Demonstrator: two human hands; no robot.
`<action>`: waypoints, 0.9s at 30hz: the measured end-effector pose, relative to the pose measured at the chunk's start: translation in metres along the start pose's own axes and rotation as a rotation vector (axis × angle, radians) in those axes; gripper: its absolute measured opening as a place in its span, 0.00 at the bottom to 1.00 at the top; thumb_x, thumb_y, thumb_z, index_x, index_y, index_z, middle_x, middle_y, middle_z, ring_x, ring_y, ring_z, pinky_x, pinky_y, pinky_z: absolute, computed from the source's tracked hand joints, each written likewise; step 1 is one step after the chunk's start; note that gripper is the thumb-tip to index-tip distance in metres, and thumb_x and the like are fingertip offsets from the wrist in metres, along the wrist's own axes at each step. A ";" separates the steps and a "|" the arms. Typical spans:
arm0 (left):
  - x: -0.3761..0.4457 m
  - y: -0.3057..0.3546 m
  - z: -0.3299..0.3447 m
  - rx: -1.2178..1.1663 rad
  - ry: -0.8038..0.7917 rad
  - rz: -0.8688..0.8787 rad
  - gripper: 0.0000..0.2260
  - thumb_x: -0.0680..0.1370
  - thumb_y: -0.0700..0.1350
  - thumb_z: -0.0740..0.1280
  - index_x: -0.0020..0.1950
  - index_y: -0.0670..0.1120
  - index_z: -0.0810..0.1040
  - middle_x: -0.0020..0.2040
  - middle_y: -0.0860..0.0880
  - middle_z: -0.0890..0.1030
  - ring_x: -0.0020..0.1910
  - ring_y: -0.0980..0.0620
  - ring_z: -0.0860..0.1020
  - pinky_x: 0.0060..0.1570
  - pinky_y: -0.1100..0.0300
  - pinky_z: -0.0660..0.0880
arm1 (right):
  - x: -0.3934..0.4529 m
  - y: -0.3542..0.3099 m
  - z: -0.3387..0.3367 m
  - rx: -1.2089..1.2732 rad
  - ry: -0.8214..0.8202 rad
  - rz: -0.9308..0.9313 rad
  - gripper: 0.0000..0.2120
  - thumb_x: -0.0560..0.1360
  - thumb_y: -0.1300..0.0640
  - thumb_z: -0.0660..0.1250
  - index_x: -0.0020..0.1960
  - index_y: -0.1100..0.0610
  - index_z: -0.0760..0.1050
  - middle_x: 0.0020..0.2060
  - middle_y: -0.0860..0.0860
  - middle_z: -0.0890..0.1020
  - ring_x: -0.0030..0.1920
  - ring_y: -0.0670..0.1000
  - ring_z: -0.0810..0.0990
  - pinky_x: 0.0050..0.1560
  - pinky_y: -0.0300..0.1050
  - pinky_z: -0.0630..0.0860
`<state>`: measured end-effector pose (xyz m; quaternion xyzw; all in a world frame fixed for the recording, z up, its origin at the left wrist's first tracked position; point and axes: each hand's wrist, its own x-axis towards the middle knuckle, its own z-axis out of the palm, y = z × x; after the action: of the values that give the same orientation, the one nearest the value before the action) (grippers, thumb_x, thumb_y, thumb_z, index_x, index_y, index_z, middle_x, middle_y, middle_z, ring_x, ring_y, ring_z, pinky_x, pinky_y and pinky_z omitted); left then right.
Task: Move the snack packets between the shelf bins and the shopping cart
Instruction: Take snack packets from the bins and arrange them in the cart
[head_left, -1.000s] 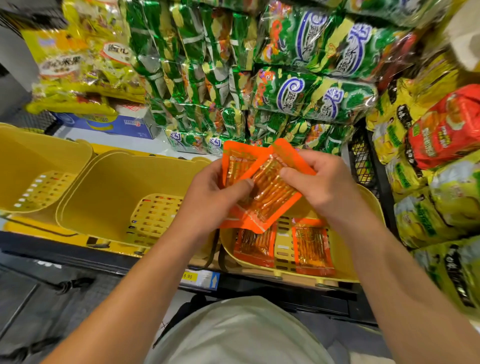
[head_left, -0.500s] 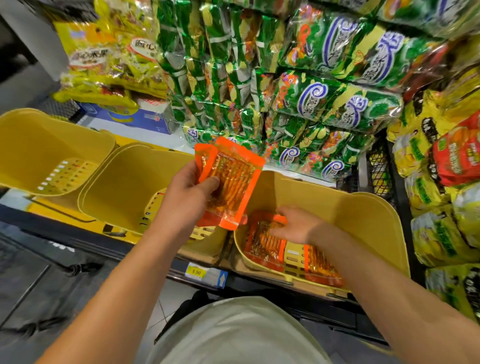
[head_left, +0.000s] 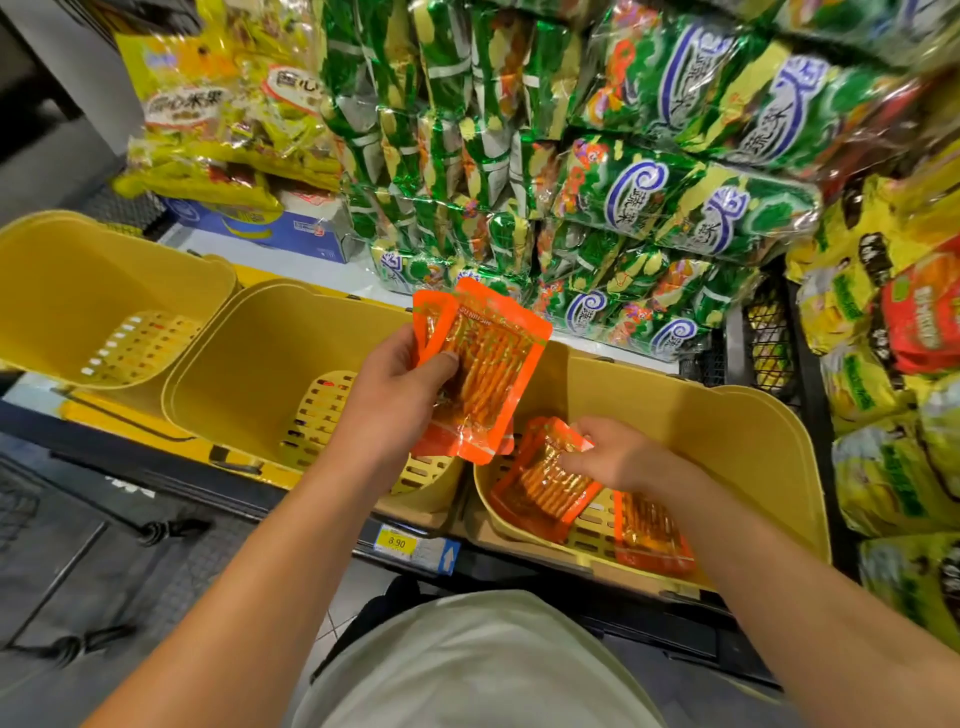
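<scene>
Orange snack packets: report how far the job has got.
Done: the left hand already holds a small stack of orange packets above the bins. In hand: the right hand has its grip on another orange packet in the right yellow bin. Left: one more packet lies on that bin's floor, and no packet has visibly reached a cart.

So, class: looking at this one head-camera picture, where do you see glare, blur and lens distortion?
Head view: glare glints off the green foil packs and the orange packets held in the left hand; wide-angle distortion bows the yellow bins and shelf edge; the far corners smear, while the right hand stays fairly sharp.
</scene>
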<state>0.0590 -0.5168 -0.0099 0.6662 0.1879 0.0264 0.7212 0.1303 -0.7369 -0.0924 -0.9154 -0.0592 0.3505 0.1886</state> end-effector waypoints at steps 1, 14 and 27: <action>0.000 0.000 0.001 -0.003 -0.009 0.000 0.10 0.81 0.35 0.63 0.50 0.47 0.80 0.39 0.53 0.83 0.38 0.55 0.80 0.37 0.58 0.78 | -0.003 0.003 -0.002 0.073 0.014 0.007 0.23 0.78 0.53 0.70 0.70 0.60 0.71 0.68 0.56 0.75 0.67 0.58 0.74 0.60 0.46 0.71; 0.000 0.012 0.002 -0.090 -0.034 -0.051 0.09 0.82 0.39 0.63 0.55 0.51 0.81 0.51 0.47 0.86 0.53 0.42 0.83 0.56 0.34 0.77 | -0.066 0.020 -0.060 0.440 0.296 -0.146 0.12 0.76 0.66 0.66 0.50 0.53 0.83 0.42 0.53 0.86 0.43 0.53 0.84 0.44 0.47 0.75; -0.016 0.023 0.033 -0.240 -0.266 -0.126 0.10 0.83 0.42 0.61 0.60 0.51 0.79 0.50 0.50 0.86 0.46 0.52 0.84 0.42 0.52 0.83 | -0.092 -0.027 -0.072 0.969 0.492 -0.314 0.15 0.78 0.69 0.63 0.54 0.53 0.82 0.49 0.53 0.87 0.52 0.57 0.85 0.59 0.60 0.79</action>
<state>0.0588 -0.5504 0.0175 0.5598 0.1279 -0.0850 0.8143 0.1096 -0.7560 0.0241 -0.7593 0.0186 0.0815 0.6454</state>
